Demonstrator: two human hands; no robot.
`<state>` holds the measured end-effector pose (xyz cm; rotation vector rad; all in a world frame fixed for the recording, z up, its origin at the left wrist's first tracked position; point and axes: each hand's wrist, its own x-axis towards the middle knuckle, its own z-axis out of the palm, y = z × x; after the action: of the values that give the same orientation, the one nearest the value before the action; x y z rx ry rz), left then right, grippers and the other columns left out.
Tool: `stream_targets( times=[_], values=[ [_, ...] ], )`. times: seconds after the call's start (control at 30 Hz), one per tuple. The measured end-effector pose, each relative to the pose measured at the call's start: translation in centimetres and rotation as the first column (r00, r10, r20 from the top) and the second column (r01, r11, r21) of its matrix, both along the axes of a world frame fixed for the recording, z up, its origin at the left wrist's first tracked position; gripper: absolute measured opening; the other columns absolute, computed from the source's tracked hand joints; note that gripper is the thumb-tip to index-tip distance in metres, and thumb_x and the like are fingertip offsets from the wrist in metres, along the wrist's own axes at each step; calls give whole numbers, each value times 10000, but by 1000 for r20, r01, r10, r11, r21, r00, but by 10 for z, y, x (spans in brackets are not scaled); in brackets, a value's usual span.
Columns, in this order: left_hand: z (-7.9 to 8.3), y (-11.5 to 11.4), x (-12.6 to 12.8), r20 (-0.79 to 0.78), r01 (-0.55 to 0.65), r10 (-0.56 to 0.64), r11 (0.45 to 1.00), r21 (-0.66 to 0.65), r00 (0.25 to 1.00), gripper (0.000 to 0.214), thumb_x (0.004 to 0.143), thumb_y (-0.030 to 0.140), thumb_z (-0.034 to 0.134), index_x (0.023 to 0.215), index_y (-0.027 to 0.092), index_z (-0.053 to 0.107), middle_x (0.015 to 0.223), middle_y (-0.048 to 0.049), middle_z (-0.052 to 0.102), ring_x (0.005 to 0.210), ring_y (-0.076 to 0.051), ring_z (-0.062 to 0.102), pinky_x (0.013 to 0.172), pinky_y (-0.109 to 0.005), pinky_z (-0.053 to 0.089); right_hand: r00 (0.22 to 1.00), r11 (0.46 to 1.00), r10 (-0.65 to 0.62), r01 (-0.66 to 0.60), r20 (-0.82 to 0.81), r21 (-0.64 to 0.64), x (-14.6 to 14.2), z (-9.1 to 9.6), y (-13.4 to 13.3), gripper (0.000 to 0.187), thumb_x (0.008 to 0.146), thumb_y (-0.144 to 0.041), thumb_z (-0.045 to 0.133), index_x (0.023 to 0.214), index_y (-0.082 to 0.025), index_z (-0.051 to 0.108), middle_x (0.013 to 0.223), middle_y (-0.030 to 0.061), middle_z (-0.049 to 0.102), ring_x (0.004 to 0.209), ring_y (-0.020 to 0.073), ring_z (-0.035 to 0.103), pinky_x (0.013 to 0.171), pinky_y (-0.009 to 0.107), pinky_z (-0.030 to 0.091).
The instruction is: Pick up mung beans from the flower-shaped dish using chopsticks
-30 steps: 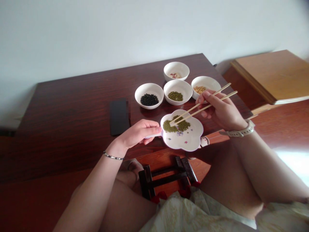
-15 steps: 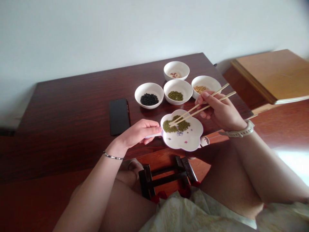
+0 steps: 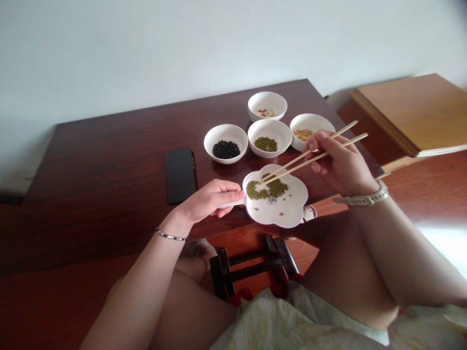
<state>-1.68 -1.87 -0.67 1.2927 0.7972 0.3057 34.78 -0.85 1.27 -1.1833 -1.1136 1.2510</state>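
My left hand (image 3: pixel 215 199) is closed round the handle of a white flower-shaped dish (image 3: pixel 288 206) with a purple rim. Green mung beans (image 3: pixel 279 188) lie in the dish's far left part. My right hand (image 3: pixel 339 160) grips a pair of wooden chopsticks (image 3: pixel 310 158); their tips are over the beans, slightly apart, and whether they pinch a bean cannot be made out. Just beyond the dish stands a white bowl (image 3: pixel 280 131) holding more mung beans. Behind my right fingers is a bowl of tan beans (image 3: pixel 317 121), partly hidden.
A bowl of black beans (image 3: pixel 226 149) stands on the left, and a bowl with reddish and pale bits (image 3: pixel 265 113) at the back. A dark phone (image 3: pixel 180 176) lies on the brown table (image 3: pixel 109 165). Below are a dark stool frame (image 3: pixel 251 270) and, rightward, a wooden cabinet (image 3: pixel 412 112).
My right hand has shifted a little to the right and up, drawing the chopsticks slightly with it. The left hand and the dish have stayed nearly still.
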Motion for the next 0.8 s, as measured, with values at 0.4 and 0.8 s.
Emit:
stream_targets(
  times=[0.4,0.8],
  values=[
    [-2,0,-1,5,10,-10,1000,18,1000,481,1246,520,783,892,217,662,647,49,576,551,-101,415,522,-248,214,982,980,-171,178,-86,87,15,2,8,537,990,-655,1094,892,-323,683,901,56,700,641,166,475,415,363,307],
    [-6,1,-2,24,17,-17,1000,8,1000,473,1245,563,797,951,203,711,667,56,576,563,-100,422,524,-230,227,999,999,37,-37,31,-15,-1,-2,-1,534,1043,-665,1063,880,-251,768,858,41,734,542,108,540,382,260,365]
  ],
)
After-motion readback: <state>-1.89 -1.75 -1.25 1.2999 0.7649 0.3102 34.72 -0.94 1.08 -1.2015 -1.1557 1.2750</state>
